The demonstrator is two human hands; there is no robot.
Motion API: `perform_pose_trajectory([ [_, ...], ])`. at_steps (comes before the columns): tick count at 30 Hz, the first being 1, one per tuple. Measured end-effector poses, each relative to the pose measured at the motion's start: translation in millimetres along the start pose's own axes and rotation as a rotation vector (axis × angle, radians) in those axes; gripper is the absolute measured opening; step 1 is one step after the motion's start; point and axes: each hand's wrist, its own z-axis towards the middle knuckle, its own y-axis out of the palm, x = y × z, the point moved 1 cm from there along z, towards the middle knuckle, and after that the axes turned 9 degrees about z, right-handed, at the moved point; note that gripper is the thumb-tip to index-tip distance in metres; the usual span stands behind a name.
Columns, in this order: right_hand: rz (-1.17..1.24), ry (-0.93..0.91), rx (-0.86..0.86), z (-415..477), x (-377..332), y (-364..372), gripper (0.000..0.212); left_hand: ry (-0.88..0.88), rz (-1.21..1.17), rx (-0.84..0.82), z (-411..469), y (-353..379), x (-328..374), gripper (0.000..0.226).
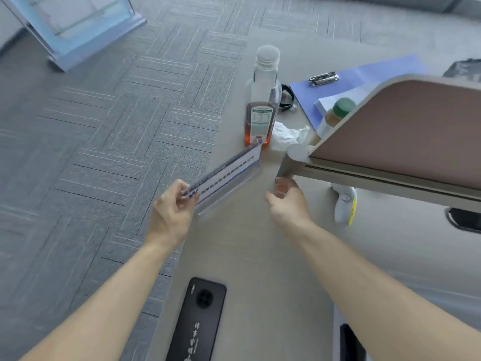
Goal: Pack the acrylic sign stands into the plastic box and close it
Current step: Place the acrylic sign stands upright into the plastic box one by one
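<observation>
Acrylic sign stand [229,175] pinched at its near end in left grip [171,209], tilted over beige desk [247,243]; right grip [286,199] open, empty.

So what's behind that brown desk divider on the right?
Peeking past the divider's curved edge: a green-capped bottle, white papers and a blue clipboard. The bottle's lower part and anything further right are hidden by the panel.

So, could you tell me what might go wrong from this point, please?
The far end of the sign stand is right beside the bottle, so swinging it could tip the bottle. The left hand pinches only one end of the long stand, so it might twist or slip. The right hand is empty, close under the divider post, and could knock it.
</observation>
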Motion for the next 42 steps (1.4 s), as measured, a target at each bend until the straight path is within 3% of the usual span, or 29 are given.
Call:
perform_pose_trajectory([
  [5, -0.101, -0.105, -0.070, -0.7, 2.0, 9.1, 0.054, -0.017, -0.175, -0.050, -24.9, -7.1, -21.5, 0.012],
  [10, -0.181, -0.241, -0.111, -7.6, 13.7, 11.5, 0.016, -0.058, -0.220, -0.019, -18.9, -8.3, -27.7, 0.007],
  [13, -0.171, -0.318, -0.137, -20.1, 5.7, 6.6, 0.015, -0.096, -0.272, 0.002, -15.4, -15.4, -24.7, 0.010],
  [20, -0.152, -0.281, -0.151, -70.6, -47.2, -40.7, 0.017, -0.070, -0.305, -0.070, -22.5, -69.8, 44.9, 0.003],
  [22, -0.143, -0.281, -0.149, -93.0, -68.0, -67.1, 0.017, -0.061, -0.296, -0.100, -24.4, -86.2, 77.9, 0.014],
  [25, -0.131, -0.325, -0.072, -128.1, -93.2, -113.3, 0.014, 0.073, -0.161, -0.100, -24.8, -104.8, 140.3, 0.052],
  [29, -0.105, -0.415, 0.027, -172.7, -117.2, -178.6, 0.012, 0.512, 0.226, -0.013, -46.3, -115.4, 245.6, 0.083],
  [32, -0.131, -0.521, 0.106, -208.5, -134.7, -234.5, 0.015, 0.788, 0.493, -0.101, -80.7, -109.2, 325.7, 0.059],
  [35, -0.167, -0.606, 0.149, -238.5, -141.2, -300.0, 0.016, 0.848, 0.641, -0.217, -129.3, -97.5, 398.3, 0.014],
  [40, -0.121, -0.721, 0.272, -279.5, -122.2, -417.7, 0.014, 0.947, 0.526, -0.224, -203.2, -58.5, 482.0, 0.027],
  [42, -0.011, -0.752, 0.348, -295.3, -117.1, -460.4, 0.032, 0.927, 0.392, -0.208, -232.2, -38.2, 505.1, 0.030],
])
